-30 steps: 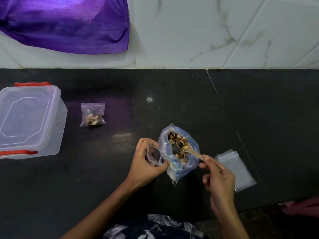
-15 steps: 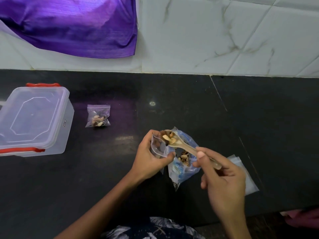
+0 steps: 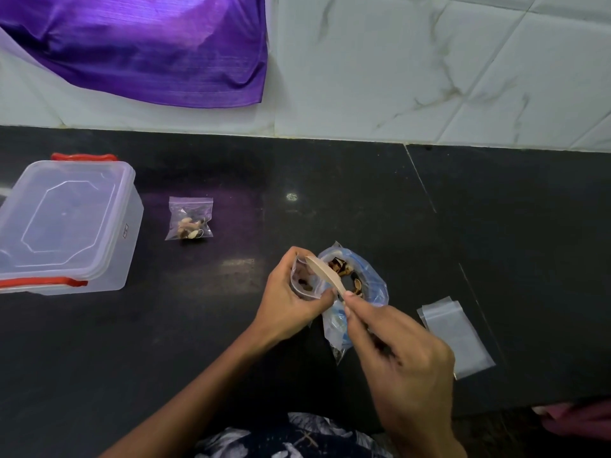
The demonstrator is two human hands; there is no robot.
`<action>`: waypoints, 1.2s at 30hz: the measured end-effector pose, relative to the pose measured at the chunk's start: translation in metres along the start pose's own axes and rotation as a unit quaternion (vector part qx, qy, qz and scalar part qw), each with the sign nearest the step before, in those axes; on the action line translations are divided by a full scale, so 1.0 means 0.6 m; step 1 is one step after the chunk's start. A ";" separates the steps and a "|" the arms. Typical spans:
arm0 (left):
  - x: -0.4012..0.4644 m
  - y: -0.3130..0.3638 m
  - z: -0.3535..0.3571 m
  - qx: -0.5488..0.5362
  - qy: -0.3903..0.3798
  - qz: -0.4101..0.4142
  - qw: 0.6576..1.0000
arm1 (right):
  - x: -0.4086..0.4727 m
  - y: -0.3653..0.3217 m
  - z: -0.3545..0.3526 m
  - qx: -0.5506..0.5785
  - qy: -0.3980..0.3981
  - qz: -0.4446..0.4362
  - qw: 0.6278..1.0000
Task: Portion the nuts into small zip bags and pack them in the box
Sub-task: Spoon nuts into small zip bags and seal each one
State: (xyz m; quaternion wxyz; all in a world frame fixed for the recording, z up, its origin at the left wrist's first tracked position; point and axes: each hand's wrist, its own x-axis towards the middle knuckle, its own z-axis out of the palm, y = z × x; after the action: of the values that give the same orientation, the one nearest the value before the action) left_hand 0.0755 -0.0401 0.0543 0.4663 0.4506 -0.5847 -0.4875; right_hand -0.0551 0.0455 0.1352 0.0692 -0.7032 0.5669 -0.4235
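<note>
My left hand (image 3: 287,299) holds a small clear zip bag (image 3: 302,281) with its mouth spread wide; a few nuts lie inside it. My right hand (image 3: 400,355) pinches the handle of a wooden spoon (image 3: 325,273), whose bowl is tipped over that bag's mouth. Right behind stands the large plastic bag of nuts (image 3: 357,285), top rolled down. A filled, sealed small bag (image 3: 189,219) lies on the black counter (image 3: 330,200) to the left. The clear lidded box (image 3: 62,223) with red clips sits at the far left.
A stack of empty zip bags (image 3: 458,335) lies to the right of my hands. A purple cloth (image 3: 139,44) hangs on the white tiled wall behind. The counter's front edge runs near my body; something pink (image 3: 575,418) shows below it at the right.
The spoon rose loaded from the big nut bag, crossed left to the small bag in my left hand, and has now tipped over its mouth. Nuts now lie inside the small bag.
</note>
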 end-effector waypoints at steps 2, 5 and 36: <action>0.000 0.000 0.001 0.006 0.000 0.000 1.000 | -0.002 -0.001 0.001 0.011 0.012 0.002 1.000; -0.002 0.002 0.002 0.008 0.006 0.000 1.000 | 0.001 -0.002 -0.003 0.033 0.020 0.025 0.999; -0.008 -0.063 0.017 -0.029 -0.027 -0.059 0.997 | -0.031 0.120 0.075 0.078 -0.032 0.407 0.910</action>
State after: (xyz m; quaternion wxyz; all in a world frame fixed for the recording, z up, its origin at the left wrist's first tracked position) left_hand 0.0687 -0.0383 0.0155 0.4335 0.4571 -0.5552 -0.5430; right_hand -0.0780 0.0194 0.0556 0.3078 -0.4175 0.7666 -0.3786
